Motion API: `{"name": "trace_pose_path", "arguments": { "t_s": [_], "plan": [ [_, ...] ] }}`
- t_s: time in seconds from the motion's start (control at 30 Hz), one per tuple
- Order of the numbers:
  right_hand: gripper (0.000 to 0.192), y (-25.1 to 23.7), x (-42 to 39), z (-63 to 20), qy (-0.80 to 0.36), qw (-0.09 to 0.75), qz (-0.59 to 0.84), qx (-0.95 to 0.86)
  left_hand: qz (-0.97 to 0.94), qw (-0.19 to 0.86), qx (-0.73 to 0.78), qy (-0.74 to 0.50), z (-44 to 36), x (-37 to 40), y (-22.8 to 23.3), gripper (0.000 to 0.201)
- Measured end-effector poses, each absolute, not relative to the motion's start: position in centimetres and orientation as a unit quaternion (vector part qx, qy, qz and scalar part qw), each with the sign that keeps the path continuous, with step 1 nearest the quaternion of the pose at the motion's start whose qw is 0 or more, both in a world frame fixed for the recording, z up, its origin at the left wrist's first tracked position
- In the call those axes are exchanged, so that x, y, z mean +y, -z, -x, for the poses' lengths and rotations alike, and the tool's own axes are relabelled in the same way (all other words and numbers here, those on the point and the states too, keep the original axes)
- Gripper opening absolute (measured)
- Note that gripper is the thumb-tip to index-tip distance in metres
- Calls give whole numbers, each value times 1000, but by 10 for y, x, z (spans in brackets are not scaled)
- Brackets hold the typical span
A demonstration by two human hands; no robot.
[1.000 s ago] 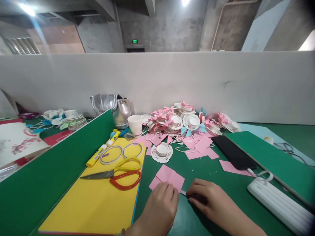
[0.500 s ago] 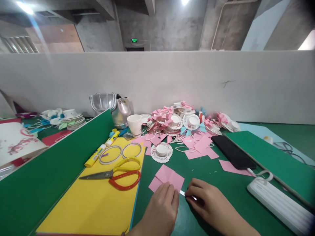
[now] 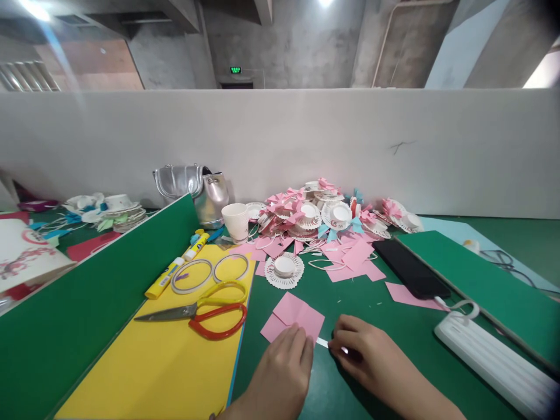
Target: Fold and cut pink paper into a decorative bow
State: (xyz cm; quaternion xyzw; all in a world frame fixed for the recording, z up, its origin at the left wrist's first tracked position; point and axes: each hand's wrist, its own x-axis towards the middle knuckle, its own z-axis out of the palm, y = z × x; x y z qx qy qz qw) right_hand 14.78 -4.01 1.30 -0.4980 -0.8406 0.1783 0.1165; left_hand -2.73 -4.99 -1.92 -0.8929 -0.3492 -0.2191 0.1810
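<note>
A folded pink paper (image 3: 294, 312) lies on the green table with creases across its top. My left hand (image 3: 286, 364) holds its lower edge, fingers bent and pressed together; the thumb is hidden. From under the paper's right corner a narrow white strip (image 3: 322, 342) sticks out. My right hand (image 3: 370, 353) pinches the strip's other end between thumb and fingers. Just beyond the paper sits a small white paper hat (image 3: 284, 269) with a fringed brim. On the yellow sheet (image 3: 144, 367) to the left, scissors (image 3: 205, 312) lie with red and yellow handles.
Two tape rolls (image 3: 191, 277) and glue sticks (image 3: 164, 279) lie left. A paper cup (image 3: 236, 221) and silver bag (image 3: 186, 184) stand behind. Farther back are a pile of paper hats (image 3: 336, 216) and pink sheets (image 3: 352, 262). On the right are a phone (image 3: 411, 271) and power strip (image 3: 490, 361).
The whole view has shifted slightly, so everything appears a little farther left. Both hands keep nearly the same hold on the pink paper and the white strip.
</note>
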Motion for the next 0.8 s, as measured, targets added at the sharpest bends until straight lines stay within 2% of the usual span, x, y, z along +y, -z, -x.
{"name": "trace_pose_path", "arguments": {
  "t_s": [0.27, 0.6, 0.8],
  "plan": [
    [24, -14, -40, -149, -164, 97, 498, -846, 892, 174, -350, 228, 26, -49, 15, 27],
    [24, -6, -39, -150, -157, 170, 475, -849, 887, 186, -351, 237, 26, -49, 16, 28],
    [21, -5, -38, -147, -151, 140, 488, -848, 891, 181, -341, 239, 26, -49, 15, 27]
  ]
}}
